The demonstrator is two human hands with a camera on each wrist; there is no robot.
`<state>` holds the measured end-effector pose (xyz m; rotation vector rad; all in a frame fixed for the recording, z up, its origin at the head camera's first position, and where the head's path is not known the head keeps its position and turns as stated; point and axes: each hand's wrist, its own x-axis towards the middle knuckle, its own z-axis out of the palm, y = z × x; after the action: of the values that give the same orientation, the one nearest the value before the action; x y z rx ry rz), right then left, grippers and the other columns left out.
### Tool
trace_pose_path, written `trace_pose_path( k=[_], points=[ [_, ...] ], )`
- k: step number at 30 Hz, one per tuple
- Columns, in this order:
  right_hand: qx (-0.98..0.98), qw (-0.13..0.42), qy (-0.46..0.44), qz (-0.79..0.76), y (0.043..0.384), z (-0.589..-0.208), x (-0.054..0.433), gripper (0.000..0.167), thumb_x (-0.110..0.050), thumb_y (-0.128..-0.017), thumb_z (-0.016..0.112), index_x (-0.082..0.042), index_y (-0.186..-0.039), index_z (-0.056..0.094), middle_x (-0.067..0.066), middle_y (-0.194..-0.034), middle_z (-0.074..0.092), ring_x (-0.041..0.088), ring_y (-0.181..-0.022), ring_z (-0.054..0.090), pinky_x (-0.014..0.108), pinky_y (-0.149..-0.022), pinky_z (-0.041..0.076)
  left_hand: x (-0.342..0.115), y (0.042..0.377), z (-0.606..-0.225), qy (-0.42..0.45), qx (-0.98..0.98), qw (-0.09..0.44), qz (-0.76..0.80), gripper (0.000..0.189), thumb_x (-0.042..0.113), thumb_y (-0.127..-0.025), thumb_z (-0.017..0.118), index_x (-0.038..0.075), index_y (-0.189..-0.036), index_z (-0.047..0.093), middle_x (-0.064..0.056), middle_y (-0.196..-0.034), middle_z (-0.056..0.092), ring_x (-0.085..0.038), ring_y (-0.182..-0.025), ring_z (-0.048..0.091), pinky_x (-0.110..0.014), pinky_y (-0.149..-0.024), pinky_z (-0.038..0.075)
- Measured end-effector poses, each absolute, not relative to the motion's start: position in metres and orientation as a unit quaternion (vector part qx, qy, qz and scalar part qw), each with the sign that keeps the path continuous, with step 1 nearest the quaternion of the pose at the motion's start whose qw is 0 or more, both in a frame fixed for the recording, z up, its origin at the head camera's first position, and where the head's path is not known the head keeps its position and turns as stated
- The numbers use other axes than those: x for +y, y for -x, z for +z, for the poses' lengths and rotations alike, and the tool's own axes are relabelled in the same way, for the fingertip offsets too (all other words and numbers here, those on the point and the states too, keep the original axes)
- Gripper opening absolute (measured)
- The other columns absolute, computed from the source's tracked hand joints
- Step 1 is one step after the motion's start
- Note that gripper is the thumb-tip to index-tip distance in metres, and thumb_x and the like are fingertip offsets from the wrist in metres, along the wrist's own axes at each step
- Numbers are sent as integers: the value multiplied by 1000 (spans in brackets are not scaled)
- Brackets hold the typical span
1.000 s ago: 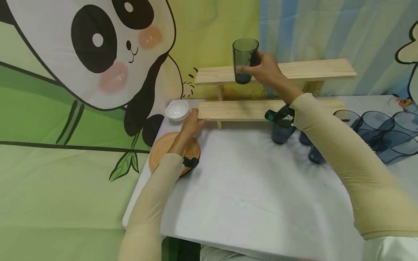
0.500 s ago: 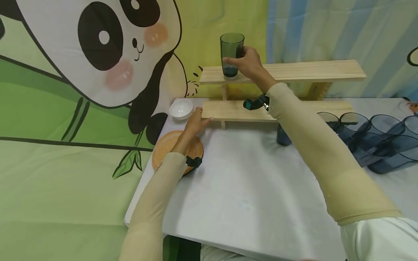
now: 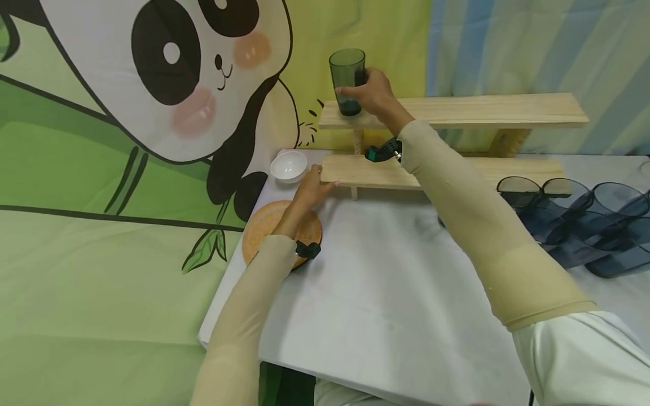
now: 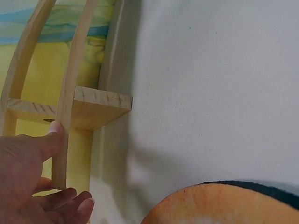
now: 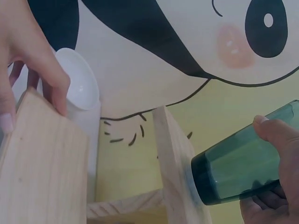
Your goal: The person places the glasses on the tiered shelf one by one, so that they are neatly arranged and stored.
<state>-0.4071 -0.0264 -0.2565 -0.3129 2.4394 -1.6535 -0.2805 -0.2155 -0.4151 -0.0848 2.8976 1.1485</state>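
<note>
My right hand (image 3: 374, 93) grips a tinted drinking glass (image 3: 347, 76) upright at the left end of the upper board of a two-tier wooden shelf (image 3: 487, 110). In the right wrist view the base of the glass (image 5: 203, 179) meets the board, and the thumb and fingers of the right hand (image 5: 289, 163) wrap its side. My left hand (image 3: 308, 190) holds the left end of the lower board (image 3: 373, 172). The left wrist view has the thumb of that left hand (image 4: 23, 161) pressed on the board (image 4: 67, 112), with fingers round its end.
A white bowl (image 3: 288, 166) stands left of the shelf, and an orange round plate (image 3: 261, 225) lies under the left forearm. Several dark tinted glasses (image 3: 599, 225) stand together at the right, partly behind the right sleeve. A printed panda curtain (image 3: 167, 135) hangs behind the table.
My right hand has carried the glass leftward and set its base on the upper board's left end. My left hand has kept its hold on the lower board. The head view has shifted slightly.
</note>
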Motion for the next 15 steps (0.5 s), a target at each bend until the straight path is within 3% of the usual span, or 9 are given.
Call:
trace_pose_path(
  k=[9, 15],
  points=[
    [819, 68, 116, -558, 411, -270, -31, 83, -43, -94, 79, -11, -160, 39, 6, -157, 49, 20, -139, 49, 28, -113, 45, -205, 283, -416, 22, 934, 22, 356, 75, 38, -104, 69, -3, -157, 34, -27, -155, 49, -37, -144, 51, -47, -120, 41],
    [816, 67, 125, -561, 412, -275, -31, 89, -46, -96, 76, -13, -165, 30, 6, -163, 44, 19, -142, 47, 28, -116, 43, -201, 281, -413, 31, 933, 26, 358, 77, 38, -104, 69, -1, -158, 32, -27, -157, 47, -38, -145, 49, -48, -120, 40]
  ],
)
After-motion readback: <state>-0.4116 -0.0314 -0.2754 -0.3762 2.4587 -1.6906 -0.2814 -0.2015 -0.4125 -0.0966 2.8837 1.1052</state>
